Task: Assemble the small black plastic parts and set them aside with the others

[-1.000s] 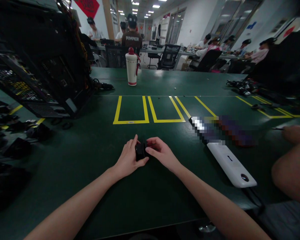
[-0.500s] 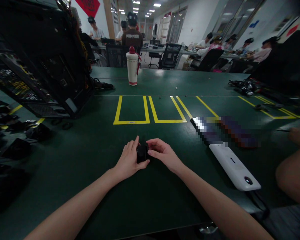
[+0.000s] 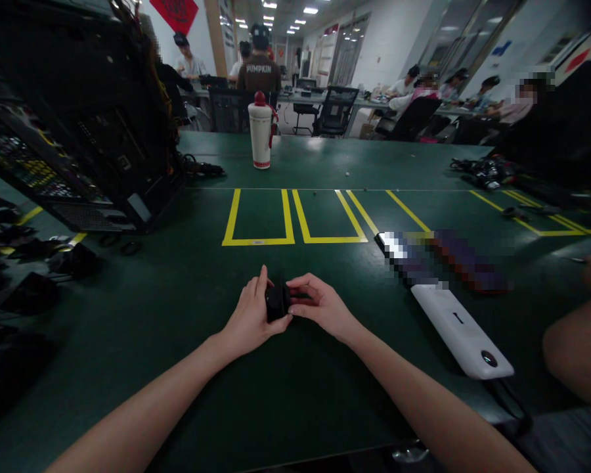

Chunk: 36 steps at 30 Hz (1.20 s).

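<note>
A small black blocky part (image 3: 276,303) is between my hands over the green table (image 3: 276,407), in the lower middle of the view; its exact kind cannot be made out. My left hand (image 3: 252,307) grips it from the left, with the thumb along its near side and the index finger stretched out past its far side. From the right, the bent fingertips and thumb of my right hand (image 3: 320,304) hold the part's right-hand edge. The fingers hide some of the part.
An open black computer case (image 3: 123,131) stands at the left, above several black parts (image 3: 32,292). Yellow tape outlines (image 3: 259,241) lie ahead, with a white cup (image 3: 261,135) beyond. Phones and a white device (image 3: 460,328) lie right, near another person's arm (image 3: 578,341).
Both hands and the black part have shifted very slightly left. My right fingers now sit more squarely against the part's right edge. The other person's hand at the right has moved a little.
</note>
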Each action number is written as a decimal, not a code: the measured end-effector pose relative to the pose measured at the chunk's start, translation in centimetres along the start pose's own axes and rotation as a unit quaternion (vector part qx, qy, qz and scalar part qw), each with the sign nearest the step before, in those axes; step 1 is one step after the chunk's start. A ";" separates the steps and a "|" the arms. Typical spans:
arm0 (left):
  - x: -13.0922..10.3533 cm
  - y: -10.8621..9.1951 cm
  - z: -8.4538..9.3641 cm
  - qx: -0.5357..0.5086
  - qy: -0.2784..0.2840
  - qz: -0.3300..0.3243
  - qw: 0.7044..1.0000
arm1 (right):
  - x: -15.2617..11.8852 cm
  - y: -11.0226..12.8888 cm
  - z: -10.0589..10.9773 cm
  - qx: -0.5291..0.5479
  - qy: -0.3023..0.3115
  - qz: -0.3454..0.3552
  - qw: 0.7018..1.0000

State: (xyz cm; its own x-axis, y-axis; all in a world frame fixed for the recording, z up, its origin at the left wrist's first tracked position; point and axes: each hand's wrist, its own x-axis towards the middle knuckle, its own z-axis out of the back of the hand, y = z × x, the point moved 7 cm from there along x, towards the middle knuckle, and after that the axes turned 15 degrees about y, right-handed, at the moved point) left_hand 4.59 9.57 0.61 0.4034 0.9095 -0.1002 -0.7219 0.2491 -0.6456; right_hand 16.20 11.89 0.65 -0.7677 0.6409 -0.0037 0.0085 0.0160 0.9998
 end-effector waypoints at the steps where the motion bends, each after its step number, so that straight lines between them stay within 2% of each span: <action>1: 0.0 0.0 0.0 0.000 0.001 0.000 1.000 | 0.0 0.1 -0.1 0.002 0.002 0.003 1.000; 9: -0.1 0.0 -0.2 0.015 0.010 0.007 1.000 | -0.2 0.6 -0.1 -0.007 -0.038 0.002 0.999; 15: 0.0 0.0 -0.2 0.029 0.010 0.001 1.000 | 0.0 0.7 -0.3 -0.016 -0.014 0.018 1.000; 26: -0.1 0.1 -0.1 0.017 0.002 0.013 1.000 | -0.3 -0.7 -0.1 0.033 -0.045 -0.054 0.997; 28: -0.1 0.1 -0.2 0.018 0.002 0.012 1.000 | -0.3 -0.6 0.0 0.025 -0.054 -0.051 0.997; 34: 0.0 -0.1 -0.1 0.033 -0.003 0.002 0.999 | -0.2 0.5 -0.5 0.028 -0.017 -0.005 0.999; 36: 0.0 -0.1 0.0 0.035 -0.005 -0.001 0.999 | -0.2 0.5 -0.4 0.021 -0.027 -0.003 0.999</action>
State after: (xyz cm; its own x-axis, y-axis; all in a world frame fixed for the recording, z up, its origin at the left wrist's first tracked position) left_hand 4.68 9.49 0.66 0.3986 0.9126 -0.0914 -0.7587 0.2721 -0.5919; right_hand 16.09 11.45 1.20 -0.7324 0.6808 -0.0111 0.0328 0.0516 0.9981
